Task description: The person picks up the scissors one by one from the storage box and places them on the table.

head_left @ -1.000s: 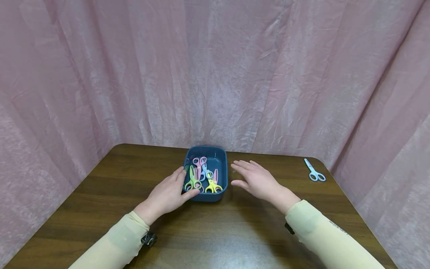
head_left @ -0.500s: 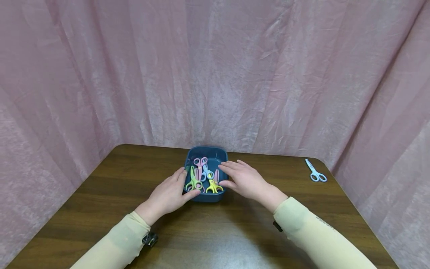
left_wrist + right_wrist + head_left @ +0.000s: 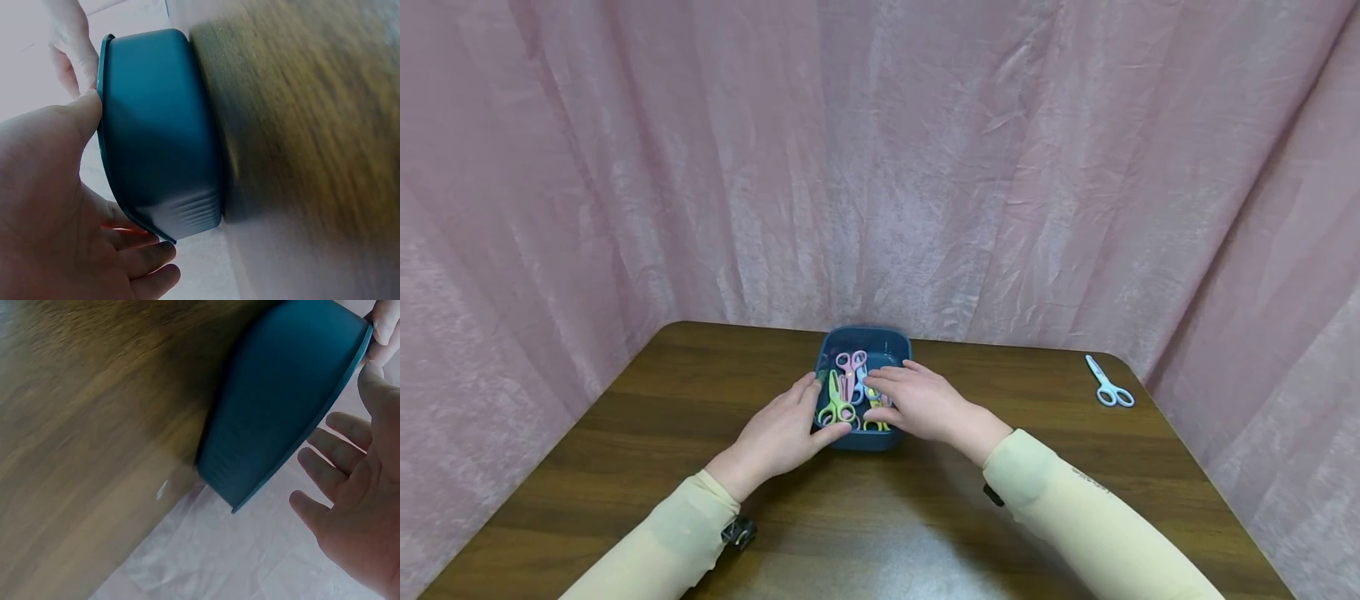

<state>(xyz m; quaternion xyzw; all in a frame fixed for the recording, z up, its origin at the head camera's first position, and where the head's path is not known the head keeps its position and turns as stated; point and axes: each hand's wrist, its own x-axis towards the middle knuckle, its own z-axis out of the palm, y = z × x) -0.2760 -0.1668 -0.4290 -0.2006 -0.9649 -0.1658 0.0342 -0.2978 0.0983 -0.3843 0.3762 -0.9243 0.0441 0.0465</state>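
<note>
The left hand (image 3: 778, 429), fingers loose, touches the rim of a dark-blue rectangular plastic box (image 3: 861, 441); the empty right hand (image 3: 928, 405), fingers apart, hangs over it. Reaching for pastel plastic scissors (image 3: 836, 402) inside seems the step; next needs a pinch. Light-blue plastic scissors (image 3: 1103, 383) lie far right.

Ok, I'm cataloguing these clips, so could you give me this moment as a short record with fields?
Surface: wooden table
Container: dark blue box, upright on the table
Inside box: green scissors, pink scissors, blue scissors, yellow scissors; exact count unclear, some overlap
Outside box: second blue pair, on the table toward its far right corner
Left hand: left hand at the box's left side, thumb touching the rim
Right hand: right hand over the box's right side, gripping nothing
Background: pink curtain
</note>
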